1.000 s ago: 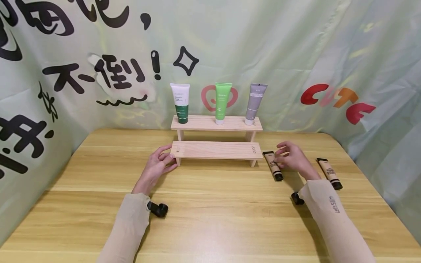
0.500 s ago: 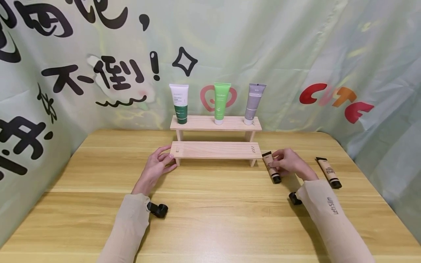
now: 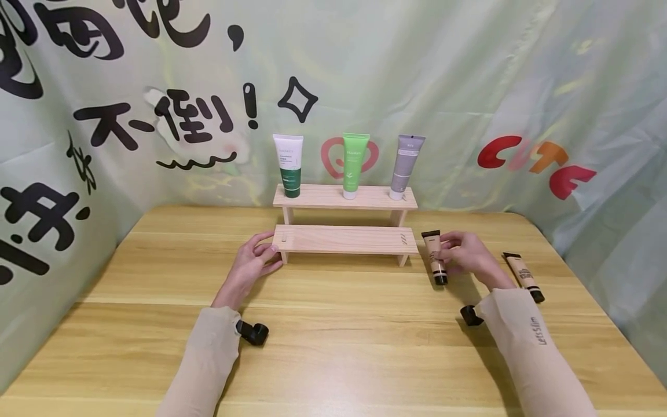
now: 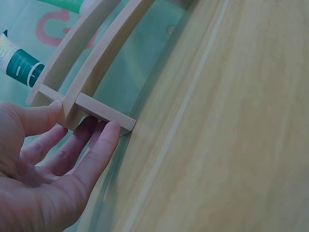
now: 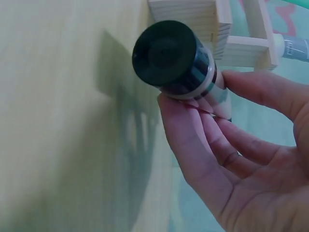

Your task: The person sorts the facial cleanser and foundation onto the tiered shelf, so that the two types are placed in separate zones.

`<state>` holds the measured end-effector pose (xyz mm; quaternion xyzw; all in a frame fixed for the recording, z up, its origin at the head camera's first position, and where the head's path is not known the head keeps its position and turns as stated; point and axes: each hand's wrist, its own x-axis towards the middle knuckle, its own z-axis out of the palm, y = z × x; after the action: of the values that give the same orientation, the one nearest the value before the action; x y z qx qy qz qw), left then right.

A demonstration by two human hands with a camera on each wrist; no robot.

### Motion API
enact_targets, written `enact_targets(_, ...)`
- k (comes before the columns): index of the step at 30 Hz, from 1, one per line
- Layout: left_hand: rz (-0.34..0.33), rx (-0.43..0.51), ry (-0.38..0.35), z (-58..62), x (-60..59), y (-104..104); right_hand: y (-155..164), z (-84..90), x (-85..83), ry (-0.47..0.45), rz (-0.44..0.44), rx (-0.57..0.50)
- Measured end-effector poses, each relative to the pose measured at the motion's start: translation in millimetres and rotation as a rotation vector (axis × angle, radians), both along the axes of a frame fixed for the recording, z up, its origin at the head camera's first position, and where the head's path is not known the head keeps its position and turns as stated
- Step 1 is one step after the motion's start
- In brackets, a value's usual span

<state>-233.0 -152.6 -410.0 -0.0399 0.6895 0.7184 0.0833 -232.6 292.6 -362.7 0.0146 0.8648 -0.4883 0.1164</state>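
My right hand [image 3: 469,256] pinches a beige squeeze tube [image 3: 435,260] with a black cap, between thumb and fingers. In the right wrist view, the tube's black cap [image 5: 164,53] faces the camera and the tube is off the table, its shadow apart from it. At the other side, my left hand [image 3: 250,265] holds the left end of a two-tier wooden display shelf [image 3: 344,238]. Its thumb [image 4: 43,117] presses the lower board's end and its fingers touch the leg [image 4: 107,113]. A second beige tube [image 3: 523,277] lies on the table, beyond the right wrist.
On the upper tier stand a white-and-green tube [image 3: 289,165], a bright green tube [image 3: 355,165] and a purple-grey tube [image 3: 405,167], which leans right. The wooden table [image 3: 333,341] ends at a printed cloth backdrop [image 3: 417,69] behind the shelf.
My right hand has closed on the nearer beige tube and lifted it from the table, turning it slightly more upright. The left hand stays on the shelf.
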Motion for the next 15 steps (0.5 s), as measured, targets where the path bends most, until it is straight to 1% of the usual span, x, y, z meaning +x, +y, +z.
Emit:
enact_targets(6, 0.0, 0.001, -0.004, -0.8, -0.4, 0, -1, 7.2, 0.6, 0.1, -0.026, -0.059)
enact_targets(10, 0.0, 0.0, -0.003, -1.4, -0.5, 0, -7, 14.9, 0.0, 0.134, -0.046, -0.111)
enact_targets(15, 0.007, 0.004, -0.008, -0.6, -0.7, 0, -18, 25.3, -3.0, 0.176, -0.063, -0.149)
